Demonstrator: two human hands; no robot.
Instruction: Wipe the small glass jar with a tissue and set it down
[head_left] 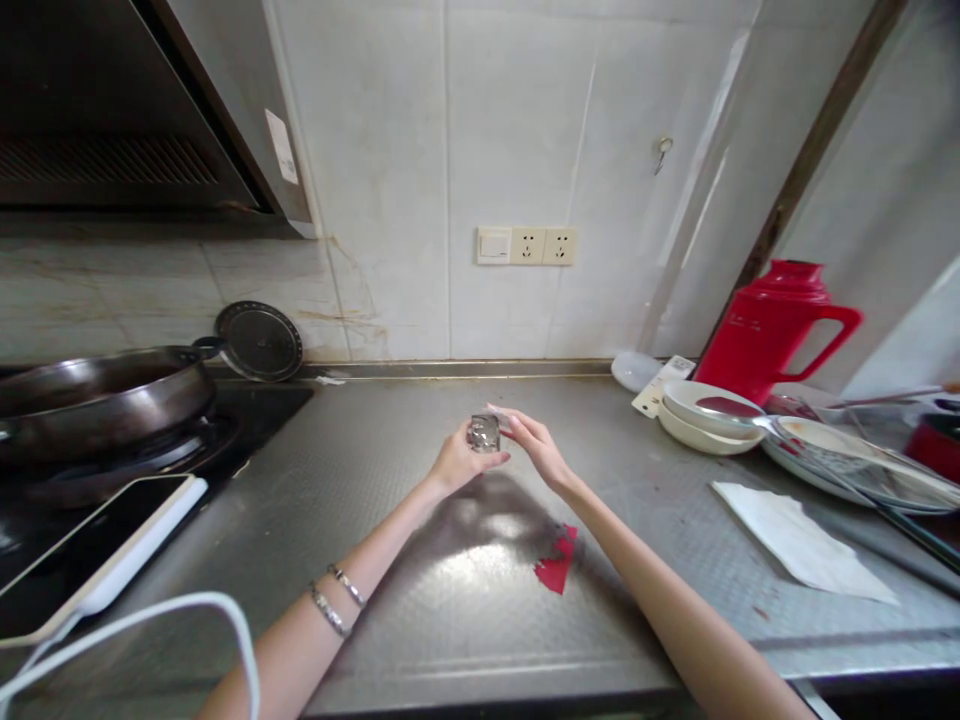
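Note:
My left hand is closed around a small, see-through, greyish box-like piece, its thumb along the lower edge. From the other side my right hand reaches to the piece's upper right corner. A clear edge shows between its finger and thumb, but the exact contact is too small to make out. Both hands are above the middle of the metal counter. Closer to me, a torn red scrap lies on the counter.
Left are a pan on the stove, a round dark disc against the wall, and a phone with a white cable. Stacked bowls, a red thermos, plates and white paper occupy the right.

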